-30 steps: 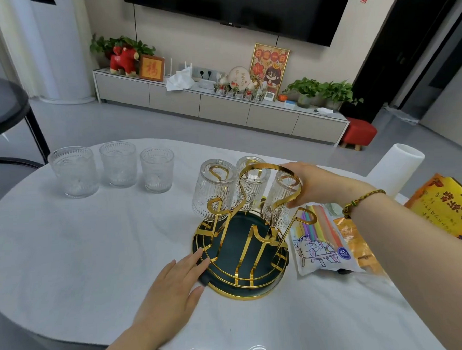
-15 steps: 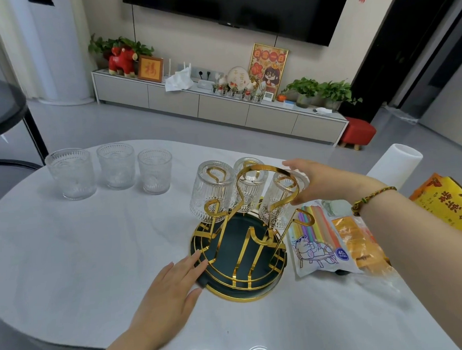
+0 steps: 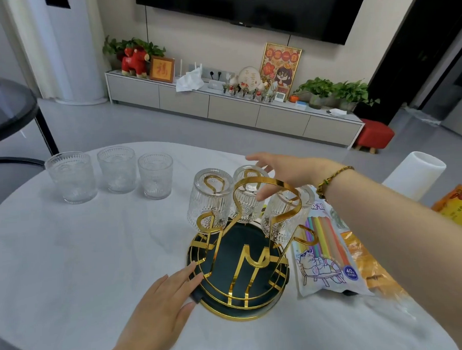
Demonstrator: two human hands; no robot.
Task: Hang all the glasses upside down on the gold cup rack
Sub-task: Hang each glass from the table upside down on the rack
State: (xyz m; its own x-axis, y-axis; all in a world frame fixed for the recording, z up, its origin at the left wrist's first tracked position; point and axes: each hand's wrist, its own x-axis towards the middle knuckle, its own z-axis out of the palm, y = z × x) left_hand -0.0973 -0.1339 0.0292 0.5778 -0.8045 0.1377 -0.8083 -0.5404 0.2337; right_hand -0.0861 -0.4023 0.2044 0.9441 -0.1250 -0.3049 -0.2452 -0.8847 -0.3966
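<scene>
The right hand (image 3: 285, 172) has let go of the rightmost hung glass (image 3: 284, 217) and lifted off it; a second ago its fingers were on that glass, now they hover spread wide and empty just above the gold cup rack (image 3: 243, 243). The left hand (image 3: 161, 307) has not shifted: it lies flat and open on the table (image 3: 69, 261), fingertips touching the near-left rim of the rack's dark green base, holding nothing.

Three ribbed glasses hang upside down on the rack's far side: the rightmost one, a middle glass (image 3: 248, 198) and a left glass (image 3: 209, 199). The middle glass is largely hidden behind the rack's tall gold loop and the right thumb. Three upright glasses (image 3: 116, 173) stand in a row well to the far left of the rack, apart from one another.

Just right of the rack lies a packet of coloured straws (image 3: 323, 252), partly covered by the right forearm. Beyond it, an orange bag (image 3: 461, 207) is cut off by the frame edge, and a white cylinder (image 3: 415, 177) stands to the far right of the rack
</scene>
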